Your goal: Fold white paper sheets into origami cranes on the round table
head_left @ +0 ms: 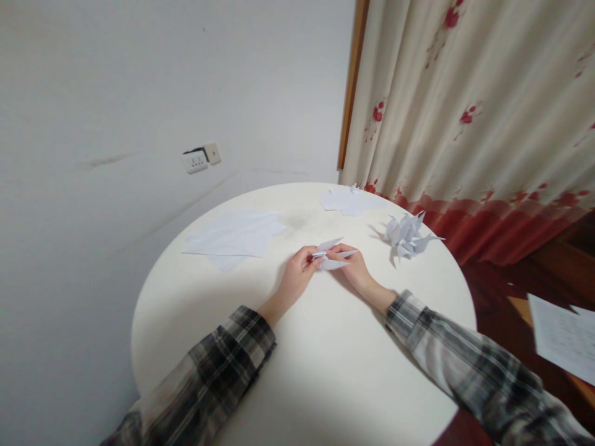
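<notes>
My left hand (298, 272) and my right hand (349, 267) meet over the middle of a round white table (325, 371). Both pinch a small folded white paper figure (331, 254) with pointed flaps sticking up and to the right. The fingers of each hand are closed on the paper from opposite sides. Both forearms wear plaid sleeves and rest on the tabletop.
A stack of flat white paper sheets (237, 236) lies at the left back. Finished folded paper cranes (407, 235) sit in a pile at the right. More paper pieces (346, 200) lie at the far edge. Behind are a white wall and a floral curtain (465, 111).
</notes>
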`<state>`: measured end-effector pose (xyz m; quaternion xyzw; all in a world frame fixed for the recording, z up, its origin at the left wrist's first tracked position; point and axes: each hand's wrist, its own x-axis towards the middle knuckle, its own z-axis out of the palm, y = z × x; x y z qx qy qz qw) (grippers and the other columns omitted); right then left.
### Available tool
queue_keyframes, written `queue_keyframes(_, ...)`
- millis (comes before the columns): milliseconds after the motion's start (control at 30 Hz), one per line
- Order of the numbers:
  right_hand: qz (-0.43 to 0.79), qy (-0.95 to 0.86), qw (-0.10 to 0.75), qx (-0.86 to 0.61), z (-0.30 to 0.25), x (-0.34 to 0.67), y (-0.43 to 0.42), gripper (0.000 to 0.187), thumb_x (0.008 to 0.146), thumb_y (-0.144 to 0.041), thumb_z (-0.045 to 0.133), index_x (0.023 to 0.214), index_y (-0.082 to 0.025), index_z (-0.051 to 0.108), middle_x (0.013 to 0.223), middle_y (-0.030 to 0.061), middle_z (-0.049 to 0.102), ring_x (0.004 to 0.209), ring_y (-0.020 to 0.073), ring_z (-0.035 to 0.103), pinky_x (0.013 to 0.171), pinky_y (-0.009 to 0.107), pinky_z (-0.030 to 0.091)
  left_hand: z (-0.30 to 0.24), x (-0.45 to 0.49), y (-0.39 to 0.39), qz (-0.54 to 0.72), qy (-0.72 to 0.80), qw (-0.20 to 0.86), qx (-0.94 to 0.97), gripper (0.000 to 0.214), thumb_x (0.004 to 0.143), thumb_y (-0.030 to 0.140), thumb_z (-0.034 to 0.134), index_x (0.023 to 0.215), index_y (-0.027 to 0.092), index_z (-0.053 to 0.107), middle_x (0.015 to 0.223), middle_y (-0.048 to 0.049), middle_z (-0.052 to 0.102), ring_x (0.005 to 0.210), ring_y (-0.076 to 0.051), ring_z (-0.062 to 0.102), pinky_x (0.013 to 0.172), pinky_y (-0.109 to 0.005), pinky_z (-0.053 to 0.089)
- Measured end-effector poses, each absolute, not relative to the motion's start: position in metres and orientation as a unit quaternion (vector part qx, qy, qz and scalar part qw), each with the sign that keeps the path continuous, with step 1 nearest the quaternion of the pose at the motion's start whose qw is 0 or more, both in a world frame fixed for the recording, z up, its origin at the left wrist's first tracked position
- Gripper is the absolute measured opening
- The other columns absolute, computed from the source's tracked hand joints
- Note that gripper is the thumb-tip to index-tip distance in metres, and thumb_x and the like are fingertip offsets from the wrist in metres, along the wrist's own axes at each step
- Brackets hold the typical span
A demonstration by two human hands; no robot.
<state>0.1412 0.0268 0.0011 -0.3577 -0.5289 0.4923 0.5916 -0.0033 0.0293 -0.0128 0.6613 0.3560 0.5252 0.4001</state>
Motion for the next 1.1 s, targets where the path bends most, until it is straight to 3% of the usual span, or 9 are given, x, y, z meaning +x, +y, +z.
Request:
queue_keyframes(300,0.485,-0.538,0.593,-0.353,0.001,0.141,0.025,0.017,0.064,-0.03,0.069,0.059,-0.016,0.062,0.062,-0.0009,0.06,0.058,0.0108,0.05,0.059,0.025,0.037,-0.009,-0.002,0.025,0.529,0.357,0.412,0.65,0.014,0.073,0.026,0.059,0.079,0.016,0.051,0.082,-0.0021,0.056,0.081,-0.015,0.057,0.075,-0.027,0.046)
queue_keyframes(1100,0.431,-0.572,0.581,-0.386,-0.002,0.143,0.025,0.017,0.067,-0.033,0.066,0.065,-0.016,0.063,0.069,0.0016,0.062,0.065,0.0132,0.053,0.064,0.026,0.039,0.0,0.0,0.021,0.536,0.363,0.455,0.611,0.013,0.068,0.022,0.061,0.071,0.017,0.05,0.072,0.0018,0.054,0.067,-0.011,0.053,0.062,-0.022,0.041)
